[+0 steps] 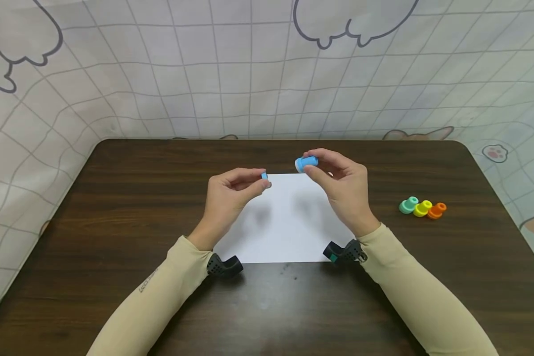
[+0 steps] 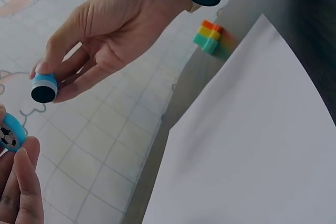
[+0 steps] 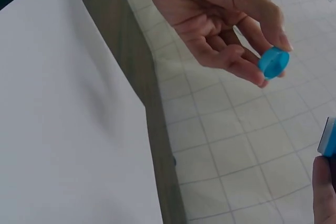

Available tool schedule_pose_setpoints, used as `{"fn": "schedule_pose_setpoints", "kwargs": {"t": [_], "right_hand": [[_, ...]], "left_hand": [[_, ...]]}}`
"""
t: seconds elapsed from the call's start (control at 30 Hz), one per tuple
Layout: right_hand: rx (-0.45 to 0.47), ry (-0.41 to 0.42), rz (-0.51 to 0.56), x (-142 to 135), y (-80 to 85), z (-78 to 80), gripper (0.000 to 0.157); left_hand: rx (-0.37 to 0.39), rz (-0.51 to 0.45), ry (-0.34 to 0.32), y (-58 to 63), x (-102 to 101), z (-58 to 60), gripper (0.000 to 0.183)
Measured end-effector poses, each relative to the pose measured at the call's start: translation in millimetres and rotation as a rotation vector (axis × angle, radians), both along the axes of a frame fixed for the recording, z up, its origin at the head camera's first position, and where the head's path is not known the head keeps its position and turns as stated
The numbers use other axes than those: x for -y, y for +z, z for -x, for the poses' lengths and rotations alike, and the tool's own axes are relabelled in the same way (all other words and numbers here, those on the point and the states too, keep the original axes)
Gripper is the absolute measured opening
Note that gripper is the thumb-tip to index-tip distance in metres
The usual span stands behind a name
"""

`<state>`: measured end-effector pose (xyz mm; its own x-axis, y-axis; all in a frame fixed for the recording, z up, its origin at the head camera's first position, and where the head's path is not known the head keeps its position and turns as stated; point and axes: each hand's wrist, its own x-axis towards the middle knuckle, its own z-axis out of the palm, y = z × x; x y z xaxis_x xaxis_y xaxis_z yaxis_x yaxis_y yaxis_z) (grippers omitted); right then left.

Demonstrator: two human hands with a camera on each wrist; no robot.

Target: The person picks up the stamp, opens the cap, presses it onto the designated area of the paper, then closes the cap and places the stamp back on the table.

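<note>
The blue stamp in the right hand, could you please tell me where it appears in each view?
Head: blue stamp, near the middle, slightly right.
Left wrist: blue stamp, left side, mid-height.
Right wrist: blue stamp, right edge, partly cut off.
Shared landmark: white sheet.

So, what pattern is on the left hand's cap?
The cap shows a black-and-white football, clearest in the left wrist view.

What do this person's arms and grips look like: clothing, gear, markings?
Long, close-fitting beige sleeves: the left sleeve carries small dark lettering, too small to read surely; the right sleeve shows none. Each wrist wears a black perforated mount, left mount and right mount; the right one shows a small green patch. Left grip and right grip are ungloved.
</note>
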<state>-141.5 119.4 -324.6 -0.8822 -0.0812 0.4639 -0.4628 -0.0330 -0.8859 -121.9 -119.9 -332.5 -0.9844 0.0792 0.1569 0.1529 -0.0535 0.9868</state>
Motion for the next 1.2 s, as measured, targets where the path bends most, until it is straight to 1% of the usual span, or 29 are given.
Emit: {"fn": "schedule_pose_setpoints", "kwargs": {"t": [0.2, 0.37, 0.53, 0.73, 0.9, 1.07, 1.2], "right_hand": [[-0.029, -0.019, -0.037, -1.1, -2.8, 6.2, 0.03], [-0.02, -0.022, -0.041, -6.1, -5.3, 12.7, 0.03], [-0.003, -0.032, -0.041, -12.3, -9.0, 21.0, 0.029], [0.029, -0.054, -0.061, -17.6, -13.5, 29.0, 0.029], [0.054, -0.063, -0.093, -19.1, -18.5, 34.1, 0.029], [0.102, -0.059, -0.113, -19.2, -23.8, 39.3, 0.03], [0.14, -0.062, -0.147, -20.2, -27.7, 42.3, 0.031]], "left_hand": [[0.023, 0.022, 0.014, -5.6, 6.8, -1.0, 0.033], [0.038, 0.044, 0.024, -8.0, 10.0, -1.7, 0.032], [0.047, 0.058, 0.021, -11.6, 13.3, -2.3, 0.031], [0.062, 0.059, 0.02, -18.0, 15.9, -1.4, 0.036], [0.062, 0.048, 0.021, -21.1, 17.6, -1.5, 0.038], [0.08, 0.042, 0.017, -24.5, 19.8, -2.1, 0.04], [0.086, 0.05, 0.02, -26.5, 21.2, -1.5, 0.038]]}}
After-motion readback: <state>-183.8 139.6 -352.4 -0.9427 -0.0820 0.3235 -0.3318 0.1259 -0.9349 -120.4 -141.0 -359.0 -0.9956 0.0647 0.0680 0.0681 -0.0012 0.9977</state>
